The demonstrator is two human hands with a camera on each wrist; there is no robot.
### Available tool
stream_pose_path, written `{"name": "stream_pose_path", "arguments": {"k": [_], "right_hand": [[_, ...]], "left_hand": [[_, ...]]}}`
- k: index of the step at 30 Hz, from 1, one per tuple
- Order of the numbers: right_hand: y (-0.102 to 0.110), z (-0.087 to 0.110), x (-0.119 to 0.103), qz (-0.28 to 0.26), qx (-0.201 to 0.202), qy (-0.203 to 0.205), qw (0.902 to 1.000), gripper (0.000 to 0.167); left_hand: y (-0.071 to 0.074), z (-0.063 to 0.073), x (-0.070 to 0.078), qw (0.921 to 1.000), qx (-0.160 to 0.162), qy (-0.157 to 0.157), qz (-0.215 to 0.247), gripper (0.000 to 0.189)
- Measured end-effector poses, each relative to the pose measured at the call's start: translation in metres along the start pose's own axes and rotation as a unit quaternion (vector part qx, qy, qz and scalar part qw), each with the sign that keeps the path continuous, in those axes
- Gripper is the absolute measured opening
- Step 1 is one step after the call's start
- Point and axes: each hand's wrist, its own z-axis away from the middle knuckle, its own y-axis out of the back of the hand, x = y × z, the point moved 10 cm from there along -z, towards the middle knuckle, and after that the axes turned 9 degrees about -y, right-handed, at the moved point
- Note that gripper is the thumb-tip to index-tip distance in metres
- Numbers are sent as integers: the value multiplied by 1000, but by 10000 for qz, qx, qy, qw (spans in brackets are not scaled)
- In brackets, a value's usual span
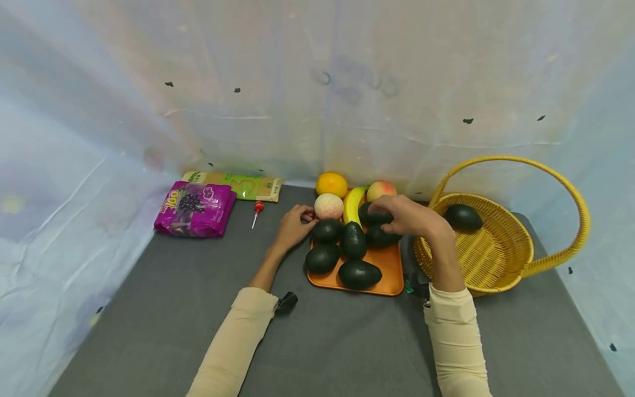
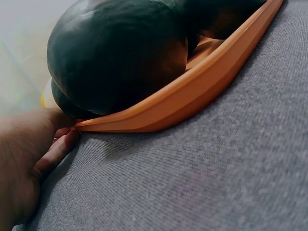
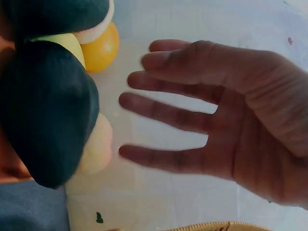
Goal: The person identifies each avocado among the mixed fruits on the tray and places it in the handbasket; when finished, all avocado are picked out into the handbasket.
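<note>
1. From where I stand, an orange tray [image 1: 391,270] sits on the grey surface [image 1: 163,331], a person's beige sleeves [image 1: 233,344] reaching in from its near side.
2. The person's left grip [image 1: 296,225] is at the tray's left edge, thumb and fingers pinching the rim.
3. The right grip [image 1: 414,218] is above the right part of the tray, its fingers extended and spread apart, holding nothing.
4. Six dark green avocados lie on the tray: two on its left side, one behind the other [image 1: 326,230] [image 1: 322,258]; one in its middle [image 1: 353,240]; one across its near end [image 1: 359,274]; and two on its right side [image 1: 381,237] [image 1: 366,214], partly hidden under the right grip.
5. Toward the tray's far end are a banana [image 1: 353,204], a pale speckled peach [image 1: 328,207], an orange [image 1: 331,184] and a redder peach [image 1: 381,190].
6. Just right of the tray stands a yellow woven basket [image 1: 526,248] with a tall handle; a seventh avocado [image 1: 463,217] lies inside.
7. Left of the tray, near its far end, is a red lollipop [image 1: 258,207] on a white stick; farther left are a purple packet [image 1: 195,209] and, behind that, a green-and-tan packet [image 1: 253,186].
8. Pale sheeting [image 1: 278,82] hangs behind the tray.
</note>
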Motion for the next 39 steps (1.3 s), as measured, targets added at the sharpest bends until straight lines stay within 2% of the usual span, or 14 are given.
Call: {"name": "stream_pose_path", "arguments": {"k": [5,9,23,28,33,39], "right_hand": [[-18,-5,0,169,-506,48,9986,42],[-25,-7,5,261,-725,-117,9970,47],[-35,-10,18,494,-913,-501,9933,50],[-36,-12,21,609,-880,-558,9927,50],[-42,-13,26,662,-1078,-797,9888,53],[-45,-16,27,722,-1218,-957,9853,57]], "left_hand": [[0,0,1,10000,1,22,-11,35],[-2,-1,1,10000,-19,12,-50,36],[-6,-2,-1,9999,-98,66,60,36],[-4,-3,1,10000,-7,-3,32,35],[-5,-2,1,10000,-45,-23,14,35],[-1,-3,-1,9999,82,-115,-41,34]]}}
